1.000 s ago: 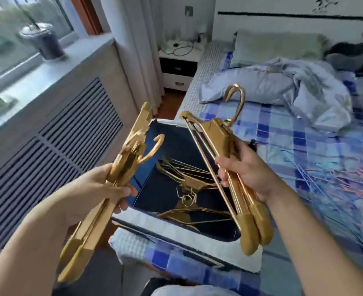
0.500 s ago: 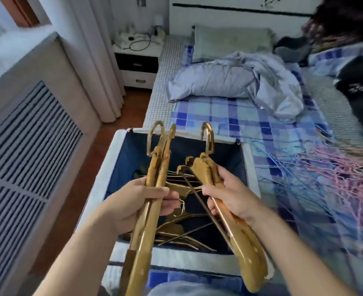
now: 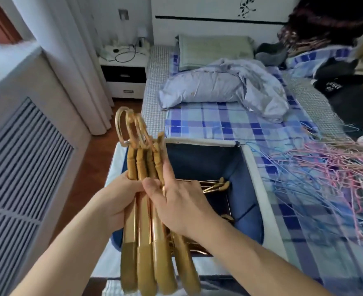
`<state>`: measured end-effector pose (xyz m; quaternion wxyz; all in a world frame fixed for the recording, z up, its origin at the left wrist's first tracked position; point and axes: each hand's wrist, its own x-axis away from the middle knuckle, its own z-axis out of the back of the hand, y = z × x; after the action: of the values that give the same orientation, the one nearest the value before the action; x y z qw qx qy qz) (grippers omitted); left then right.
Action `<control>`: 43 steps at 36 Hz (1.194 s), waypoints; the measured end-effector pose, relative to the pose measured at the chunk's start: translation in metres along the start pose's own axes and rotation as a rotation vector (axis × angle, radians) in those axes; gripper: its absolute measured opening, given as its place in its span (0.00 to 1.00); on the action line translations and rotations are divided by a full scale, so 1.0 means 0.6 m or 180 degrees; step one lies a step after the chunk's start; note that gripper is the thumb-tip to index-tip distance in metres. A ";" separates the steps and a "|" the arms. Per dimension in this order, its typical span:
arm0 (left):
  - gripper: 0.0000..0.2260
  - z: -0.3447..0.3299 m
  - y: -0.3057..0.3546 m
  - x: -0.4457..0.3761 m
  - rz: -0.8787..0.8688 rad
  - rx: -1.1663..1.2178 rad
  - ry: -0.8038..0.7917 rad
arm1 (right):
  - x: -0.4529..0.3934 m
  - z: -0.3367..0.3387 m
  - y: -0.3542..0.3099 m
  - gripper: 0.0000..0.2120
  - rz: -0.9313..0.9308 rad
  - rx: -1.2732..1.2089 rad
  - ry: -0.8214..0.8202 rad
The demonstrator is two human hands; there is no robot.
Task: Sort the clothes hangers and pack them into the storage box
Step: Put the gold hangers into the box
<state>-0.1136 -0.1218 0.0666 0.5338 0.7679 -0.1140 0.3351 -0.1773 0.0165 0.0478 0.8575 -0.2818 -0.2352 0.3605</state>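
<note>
Item: bundle of gold hangers (image 3: pixel 146 229), being held over the storage box (image 3: pixel 252 178).

We are gripping the bundle with our left hand (image 3: pixel 120 199) curled round the necks, our right hand (image 3: pixel 176 201) pinching it, fingers extended. We are judging them stiff, smooth, likely slippery; best held mid-arm, hooks aligned. More gold hangers (image 3: pixel 214 185) are lying in the box; wire hangers (image 3: pixel 325 167) are waiting on the bed (image 3: pixel 219 124).

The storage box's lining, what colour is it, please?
Dark navy blue lining, with a white rim, seen in the head view.
</note>
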 end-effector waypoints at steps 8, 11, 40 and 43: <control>0.11 0.048 -0.027 -0.030 0.0341 -0.0403 0.0449 | -0.059 -0.012 0.138 0.22 -0.0262 -0.0972 -0.0306; 0.15 0.064 -0.032 -0.035 0.0443 -0.0579 0.0487 | -0.104 -0.060 0.257 0.13 -0.0806 0.0096 -0.0192; 0.14 0.064 -0.046 -0.071 0.0537 -0.0985 0.0920 | -0.071 -0.267 0.448 0.21 -0.0010 0.2671 -0.3472; 0.15 0.063 -0.044 -0.071 0.0566 -0.1032 0.0906 | -0.079 -0.264 0.451 0.24 -0.0204 0.2562 -0.3421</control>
<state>-0.1163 -0.1526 0.0120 0.6294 0.6040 -0.1571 0.4631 -0.2425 0.0887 -0.2541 0.6697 0.2856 -0.4849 0.4846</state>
